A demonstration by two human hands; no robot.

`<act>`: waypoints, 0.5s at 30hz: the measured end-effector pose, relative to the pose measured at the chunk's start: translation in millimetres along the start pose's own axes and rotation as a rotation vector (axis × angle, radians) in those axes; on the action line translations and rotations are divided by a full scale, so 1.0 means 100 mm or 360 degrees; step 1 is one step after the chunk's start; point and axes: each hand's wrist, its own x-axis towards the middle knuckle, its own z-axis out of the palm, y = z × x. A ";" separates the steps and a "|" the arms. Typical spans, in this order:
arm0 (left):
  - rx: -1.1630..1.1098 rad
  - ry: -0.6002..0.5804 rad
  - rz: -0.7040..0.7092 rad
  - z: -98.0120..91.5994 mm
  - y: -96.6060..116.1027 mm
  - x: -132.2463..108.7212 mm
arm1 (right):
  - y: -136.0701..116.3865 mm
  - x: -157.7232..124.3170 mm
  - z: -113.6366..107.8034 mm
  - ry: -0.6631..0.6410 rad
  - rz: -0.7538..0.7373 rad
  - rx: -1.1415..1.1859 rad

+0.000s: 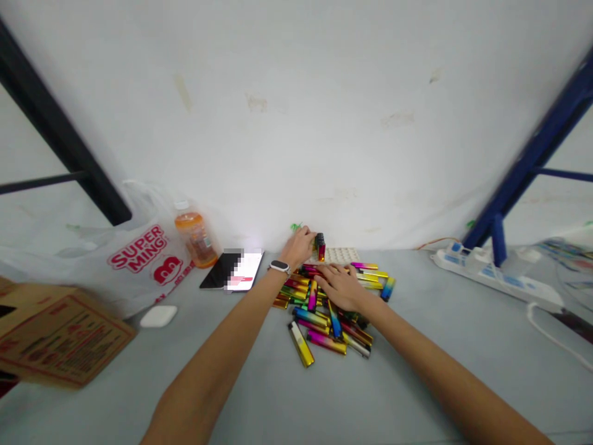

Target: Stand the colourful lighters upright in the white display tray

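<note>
My left hand point(298, 246), with a banded watch point(280, 266) on the wrist, reaches to the back of the table. Its fingers are bent and closed at the small group of upright lighters point(321, 248), seemingly on one of them; the fingertips are partly hidden. These lighters stand at the left end of a pale tray with a grid of holes point(341, 254). My right hand point(341, 287) lies palm down on a heap of shiny multicoloured lighters point(311, 318), fingers stretched out and slightly apart. A yellow and white lighter point(301, 345) lies at the heap's near edge.
To the left are a tablet point(217, 271), an orange drink bottle point(197, 238), a white plastic bag point(139, 259), a cardboard box point(69, 337) and a white case point(159, 316). A power strip point(498, 278) with cables lies at the right. A white wall point(324, 123) closes off the back.
</note>
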 end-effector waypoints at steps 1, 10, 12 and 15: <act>0.0031 -0.0029 0.0023 -0.01 0.00 0.00 | 0.01 0.01 0.01 0.0006 0.0000 0.0000; -0.0131 0.0199 -0.0272 -0.20 0.10 -0.23 | 0.07 0.16 -0.06 0.0072 -0.0039 -0.0148; -0.0212 0.0283 -0.0351 -0.27 0.18 -0.39 | 0.05 0.20 -0.10 0.0066 -0.0082 -0.0214; -0.0318 0.0350 -0.0397 -0.35 0.29 -0.64 | 0.01 0.28 -0.14 0.0025 -0.0115 -0.0336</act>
